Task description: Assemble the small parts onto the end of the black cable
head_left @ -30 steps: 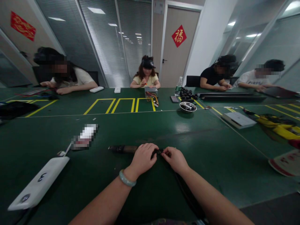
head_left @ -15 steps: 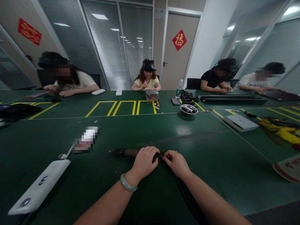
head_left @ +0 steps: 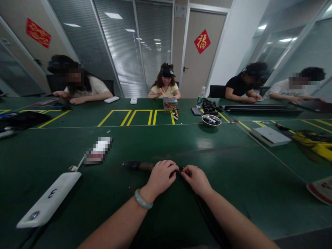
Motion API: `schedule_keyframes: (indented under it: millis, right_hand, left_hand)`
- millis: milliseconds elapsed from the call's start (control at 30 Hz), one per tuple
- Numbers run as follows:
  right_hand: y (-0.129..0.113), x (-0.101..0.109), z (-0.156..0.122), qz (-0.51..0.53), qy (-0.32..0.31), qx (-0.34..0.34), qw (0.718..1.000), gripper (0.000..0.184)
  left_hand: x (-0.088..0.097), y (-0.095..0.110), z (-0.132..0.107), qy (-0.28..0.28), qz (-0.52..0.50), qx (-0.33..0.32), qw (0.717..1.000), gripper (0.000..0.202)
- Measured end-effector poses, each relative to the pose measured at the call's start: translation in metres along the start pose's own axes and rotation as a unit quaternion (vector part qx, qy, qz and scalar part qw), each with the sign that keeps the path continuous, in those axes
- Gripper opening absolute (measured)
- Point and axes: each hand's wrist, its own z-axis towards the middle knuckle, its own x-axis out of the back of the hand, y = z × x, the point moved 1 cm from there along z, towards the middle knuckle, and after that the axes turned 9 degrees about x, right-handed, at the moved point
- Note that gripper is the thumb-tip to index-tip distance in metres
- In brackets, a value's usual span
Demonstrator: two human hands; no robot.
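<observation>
A dark rod-shaped tool with a brownish middle lies on the green table, pointing left. My left hand, with a pale green bangle at the wrist, is closed over its right end. My right hand pinches a small dark part at the same spot, fingertips touching those of the left. A dark cable runs from under my right hand toward me along the forearm. What sits between the fingertips is too small to make out.
A white power bank with a cord lies at front left, a blurred small object behind it. Farther off are a metal bowl, a grey box with coloured wires, a water bottle, yellow floor-tape outlines and several seated people.
My hands stay together on the tool's end with only slight finger shifts. The camera has drifted a little, so the scene slid slightly right.
</observation>
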Motion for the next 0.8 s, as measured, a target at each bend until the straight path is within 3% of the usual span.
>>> schedule_keyframes:
  millis: [800]
  right_hand:
    - [0.0011, -0.0012, -0.0004, 0.006, -0.001, -0.001, 1.000, 0.015]
  left_hand:
    - [0.0004, -0.0026, -0.0007, 0.003, -0.010, 0.000, 1.000, 0.022]
